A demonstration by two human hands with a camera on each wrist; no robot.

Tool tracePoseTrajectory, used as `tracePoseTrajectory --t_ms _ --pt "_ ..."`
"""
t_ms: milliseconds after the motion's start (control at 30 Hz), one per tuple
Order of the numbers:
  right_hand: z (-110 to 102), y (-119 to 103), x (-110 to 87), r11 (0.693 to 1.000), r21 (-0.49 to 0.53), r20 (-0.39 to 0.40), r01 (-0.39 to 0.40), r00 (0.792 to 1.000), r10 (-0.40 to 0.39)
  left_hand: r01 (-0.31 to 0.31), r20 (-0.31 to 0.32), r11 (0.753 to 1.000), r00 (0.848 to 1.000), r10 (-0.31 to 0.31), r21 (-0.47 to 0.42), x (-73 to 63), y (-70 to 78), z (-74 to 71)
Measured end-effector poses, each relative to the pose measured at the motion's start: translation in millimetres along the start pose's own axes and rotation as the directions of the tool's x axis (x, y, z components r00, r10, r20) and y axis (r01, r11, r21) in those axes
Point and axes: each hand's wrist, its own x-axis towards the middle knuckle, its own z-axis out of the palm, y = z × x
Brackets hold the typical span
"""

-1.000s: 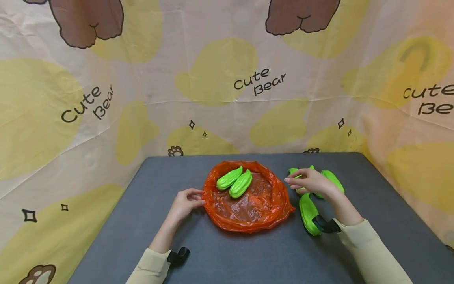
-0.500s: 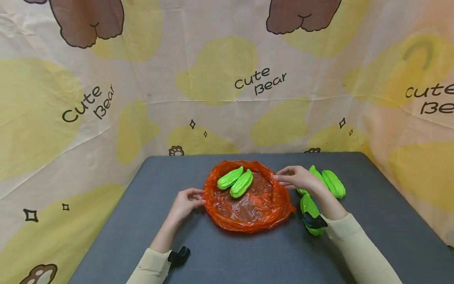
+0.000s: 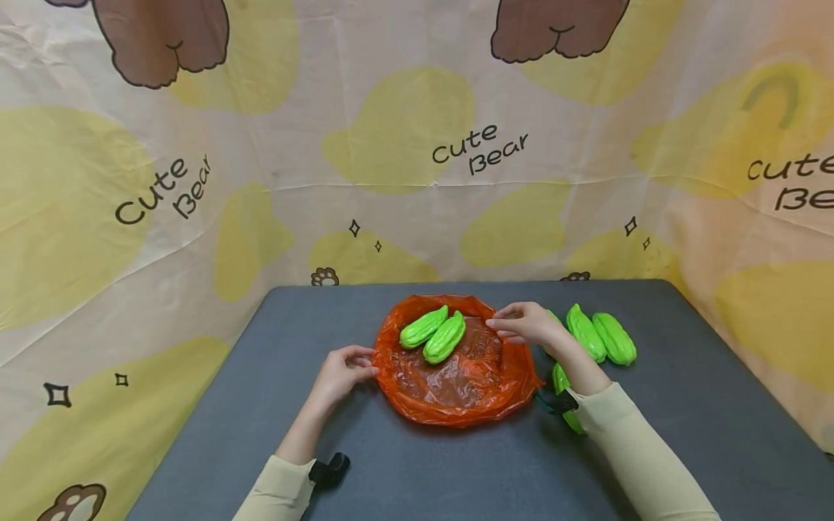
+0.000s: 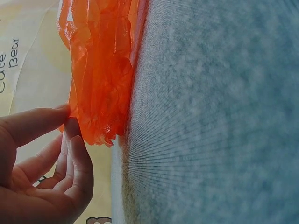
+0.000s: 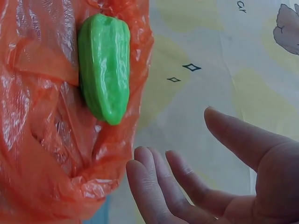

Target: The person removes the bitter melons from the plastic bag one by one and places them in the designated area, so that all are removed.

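Note:
An orange-red plastic bag (image 3: 456, 416) lies with its rim rolled open on the table. Inside it, at the back left, are two bright green ridged gourd-like vegetables (image 3: 423, 327). My left hand (image 3: 339, 373) pinches the bag's left edge between thumb and fingertips, clearly seen on the orange plastic (image 4: 100, 70) in the left wrist view. Above the bag's right rim hovers my right hand (image 3: 531, 325), its fingers spread and holding nothing. In the right wrist view one green vegetable (image 5: 105, 65) rests in the bag, apart from the fingertips.
To the right of the bag, several more green vegetables (image 3: 585, 334) lie on the grey table (image 3: 417, 477), some partly hidden by my right forearm. A printed cloth (image 3: 391, 145) hangs behind and beside the table. Black bands (image 3: 330, 470) sit at both wrists.
My right hand has moved left, from over the loose green vegetables to above the bag's right rim. The left hand has stayed at the bag's edge.

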Motion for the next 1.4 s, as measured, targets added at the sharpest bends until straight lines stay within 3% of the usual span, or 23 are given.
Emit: tracePoseTrajectory --t_ms 300,600,1133,1400 --pt "12 -4 11.5 0.998 0.061 0.020 -0.020 1.000 0.019 -0.017 0.014 0.999 1.000 0.017 -0.030 -1.9 1.4 0.5" --pt "24 -6 22.7 0.998 0.034 0.003 -0.046 0.999 0.046 -0.013 0.023 1.000 1.000 0.014 -0.025 -1.1 0.4 0.9" --pt "43 -1 45.7 0.990 0.083 -0.006 -0.118 0.993 0.119 -0.012 0.022 1.000 1.000 0.013 -0.016 -0.3 0.3 0.9" --pt "52 3 54.7 0.977 0.149 0.050 -0.155 0.988 0.149 -0.009 0.016 1.000 1.000 0.009 -0.021 -0.2 -0.4 1.1"
